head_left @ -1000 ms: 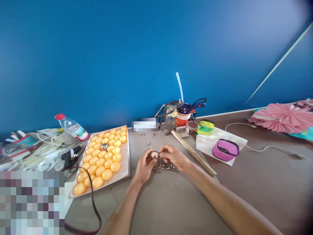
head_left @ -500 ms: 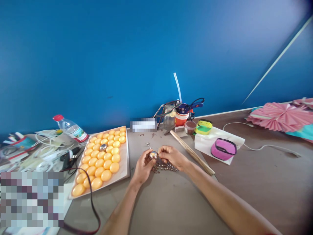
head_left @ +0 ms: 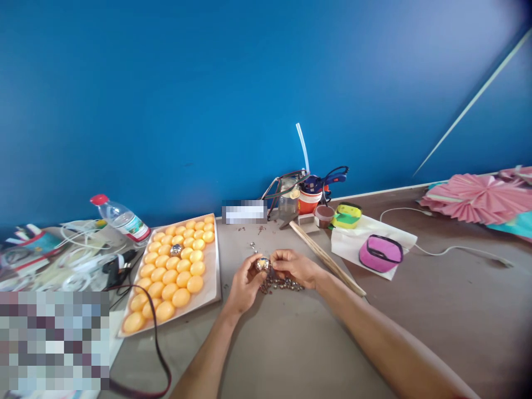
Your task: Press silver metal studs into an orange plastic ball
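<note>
- Barely a stir since half a second ago: silver ball (head_left: 263,265) and right-hand fingertips have edged a touch rightward, while everything else keeps its place.
- Left hand (head_left: 243,285), just below centre frame, has thumb and fingers closed around that shiny ball, a blue and yellow patch showing on top!
- Right hand (head_left: 297,267) comes in from the lower right, thumb and fingers pinched narrow, right up at the ball's side; whether they grip a small part, I cannot tell.
- Under and beside the right hand, a heap of small metal pieces (head_left: 286,284) lies on the grey tabletop (head_left: 266,343).
- Over to left of centre, a white tray (head_left: 213,280) carries rows of orange-yellow balls (head_left: 180,298), with a second silver ball (head_left: 176,250) sitting among them.
- Behind the tray, upper left of it, a red-capped bottle (head_left: 132,226) leans over at a tilt.
- Right of centre, wooden sticks (head_left: 328,257) lie slantwise; beyond them, a pink pouch (head_left: 380,255) rests on a white sheet (head_left: 347,244).
</note>
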